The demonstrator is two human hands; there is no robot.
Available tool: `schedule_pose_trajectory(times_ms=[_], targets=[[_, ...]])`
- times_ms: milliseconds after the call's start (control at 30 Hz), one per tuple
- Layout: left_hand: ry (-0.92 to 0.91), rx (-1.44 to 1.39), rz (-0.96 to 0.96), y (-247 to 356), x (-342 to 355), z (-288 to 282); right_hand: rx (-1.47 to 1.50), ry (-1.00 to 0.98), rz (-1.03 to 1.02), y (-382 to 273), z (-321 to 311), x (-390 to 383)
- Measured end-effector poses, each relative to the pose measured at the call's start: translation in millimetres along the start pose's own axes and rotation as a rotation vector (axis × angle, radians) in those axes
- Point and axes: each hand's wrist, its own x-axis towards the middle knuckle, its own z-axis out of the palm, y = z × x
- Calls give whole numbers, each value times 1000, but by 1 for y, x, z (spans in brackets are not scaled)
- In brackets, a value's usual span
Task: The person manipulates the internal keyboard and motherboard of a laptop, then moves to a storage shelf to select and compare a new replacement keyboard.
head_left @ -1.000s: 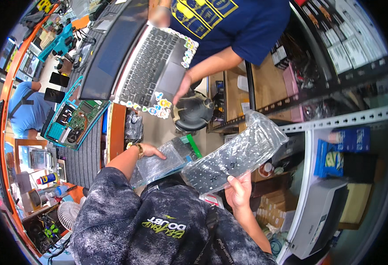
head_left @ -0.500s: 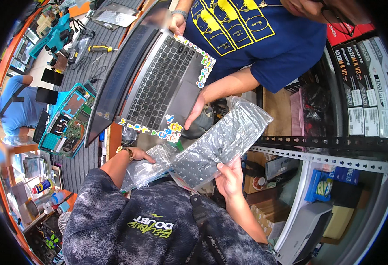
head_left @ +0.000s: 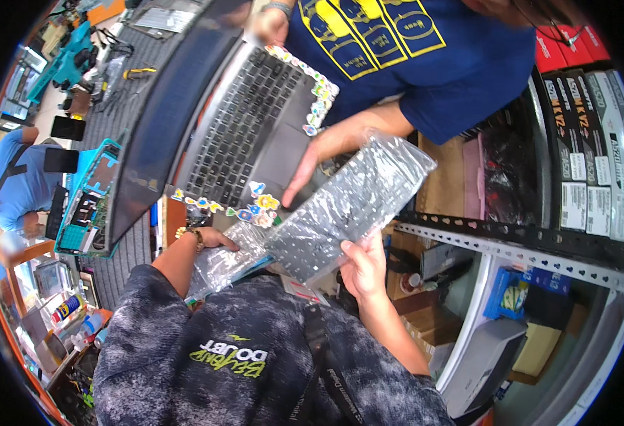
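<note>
A dark laptop keyboard in clear, shiny plastic wrap point(head_left: 351, 213) is tilted up in my right hand point(head_left: 363, 268), thumb on top at its near edge. My left hand point(head_left: 217, 239), with a gold-coloured watch at the wrist, grips several flat clear plastic packets point(head_left: 230, 261); their contents are hard to make out. The keyboard's left end overlaps these packets. Just beyond, a person in a dark blue T-shirt holds an open laptop point(head_left: 244, 131), one hand point(head_left: 305, 167) by its palm rest and the other at its far corner. Colourful stickers line the laptop's edges.
At left, a grey ribbed workbench point(head_left: 129, 245) bears an opened teal device chassis point(head_left: 92, 202) and a yellow screwdriver point(head_left: 139, 73). A perforated metal shelf rail point(head_left: 496, 252) runs along the right, with stacked boxes point(head_left: 585, 142) above. Another person in light blue point(head_left: 21, 177) is at far left.
The wrapped keyboard has shifted slightly up and left with my right hand, showing more of its key side. The laptop has moved left in view. My left hand keeps hold of the packets.
</note>
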Motion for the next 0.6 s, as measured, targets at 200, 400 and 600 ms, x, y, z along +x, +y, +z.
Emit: schedule_pose_trajectory(times_ms=[200, 400, 600], targets=[[40, -23, -7, -27, 38, -3, -3, 6, 30, -6, 2, 6], [-52, -251, -49, -29, 34, -8, -1, -19, 17, -14, 7, 10], [-52, -323, -73, -24, 22, -8, -30, -15, -7, -15, 8, 12]])
